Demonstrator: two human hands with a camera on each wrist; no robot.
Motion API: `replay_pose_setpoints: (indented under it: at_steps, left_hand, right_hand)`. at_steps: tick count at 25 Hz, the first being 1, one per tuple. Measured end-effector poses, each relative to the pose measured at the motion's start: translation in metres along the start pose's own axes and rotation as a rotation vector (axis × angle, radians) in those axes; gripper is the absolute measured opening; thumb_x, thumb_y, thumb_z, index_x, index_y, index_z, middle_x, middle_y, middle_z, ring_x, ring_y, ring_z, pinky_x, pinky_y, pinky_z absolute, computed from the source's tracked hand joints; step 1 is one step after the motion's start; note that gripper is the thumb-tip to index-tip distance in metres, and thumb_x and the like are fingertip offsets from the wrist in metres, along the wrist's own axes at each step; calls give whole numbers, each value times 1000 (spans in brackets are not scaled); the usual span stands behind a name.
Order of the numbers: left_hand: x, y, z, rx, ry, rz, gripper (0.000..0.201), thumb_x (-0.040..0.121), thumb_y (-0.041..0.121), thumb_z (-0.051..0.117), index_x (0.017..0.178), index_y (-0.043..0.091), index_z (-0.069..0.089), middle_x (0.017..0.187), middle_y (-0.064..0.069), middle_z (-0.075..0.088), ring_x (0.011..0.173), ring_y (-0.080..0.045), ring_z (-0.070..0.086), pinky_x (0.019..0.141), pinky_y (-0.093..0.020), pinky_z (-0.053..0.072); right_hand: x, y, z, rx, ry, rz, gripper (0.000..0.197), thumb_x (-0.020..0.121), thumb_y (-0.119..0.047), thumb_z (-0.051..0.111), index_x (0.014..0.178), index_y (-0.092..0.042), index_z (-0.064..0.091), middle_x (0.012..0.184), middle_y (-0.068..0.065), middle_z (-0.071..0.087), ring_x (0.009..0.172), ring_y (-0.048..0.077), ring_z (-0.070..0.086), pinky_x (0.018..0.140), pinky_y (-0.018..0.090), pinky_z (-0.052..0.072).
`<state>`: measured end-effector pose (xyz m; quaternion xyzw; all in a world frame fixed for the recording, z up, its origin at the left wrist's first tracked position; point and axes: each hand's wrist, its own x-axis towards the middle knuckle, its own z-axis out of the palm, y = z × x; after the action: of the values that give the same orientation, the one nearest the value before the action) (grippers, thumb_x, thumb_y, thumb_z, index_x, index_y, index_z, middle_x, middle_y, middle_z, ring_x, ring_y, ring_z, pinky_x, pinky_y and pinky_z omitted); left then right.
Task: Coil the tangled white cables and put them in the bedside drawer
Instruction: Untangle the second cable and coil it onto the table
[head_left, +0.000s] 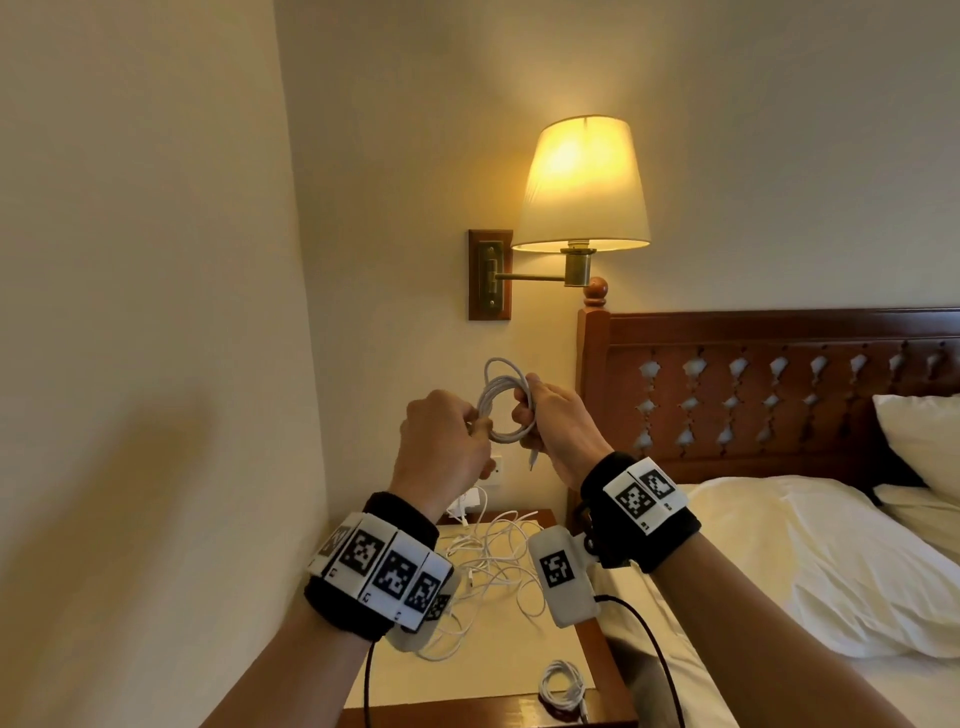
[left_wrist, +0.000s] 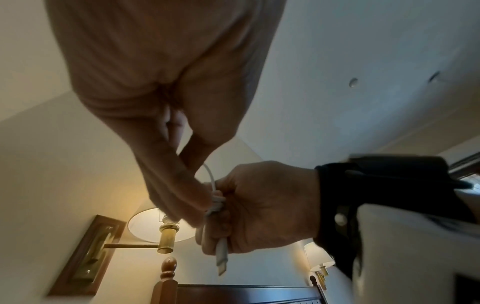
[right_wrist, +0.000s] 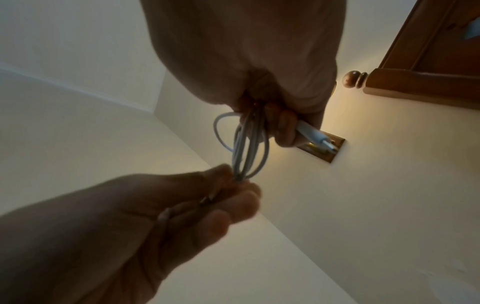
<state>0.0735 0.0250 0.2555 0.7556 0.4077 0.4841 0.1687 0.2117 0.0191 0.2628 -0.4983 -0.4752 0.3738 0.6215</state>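
Centre frame, both hands are up in front of the wall: the left hand (head_left: 441, 441) pinches one side of a coiled white cable (head_left: 501, 402), the right hand (head_left: 558, 423) curls round the other, a plug end (head_left: 532, 460) dangling below its fingers. Lower centre, tangled white cables (head_left: 493, 561) sprawl over the bedside table (head_left: 587, 649), and a small finished coil (head_left: 563, 683) lies near its front edge.
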Motion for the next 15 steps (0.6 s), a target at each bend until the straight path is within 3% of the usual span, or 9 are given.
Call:
replay_pose_setpoints:
  at_steps: [3,9,15]
  left_hand:
    - [-2,-3,0,66,-8,42,13,92,17,65,89,9,74,69,0,70,54,-7,68,62,-32,61]
    - [10,-13,-20,-129,183,-58,11,91,14,64,94,9,73,69,-3,70,52,-10,68,51,-25,57]
    - [19,-28,-37,-191,255,-88,12,90,16,66,95,9,74,69,-1,70,55,-13,68,55,-32,60]
  right_hand:
    - [2,2,-2,26,19,10,44,105,-41,28,81,-14,53,62,-2,44,50,10,34,50,23,31]
    - [5,1,-17,-195,47,-66,55,86,-68,46,74,-15,58,63,-2,42,53,11,34,52,26,34]
    - [5,-3,-25,-303,8,-111,48,93,-55,49,72,-14,60,61,-4,44,55,11,35,53,26,33]
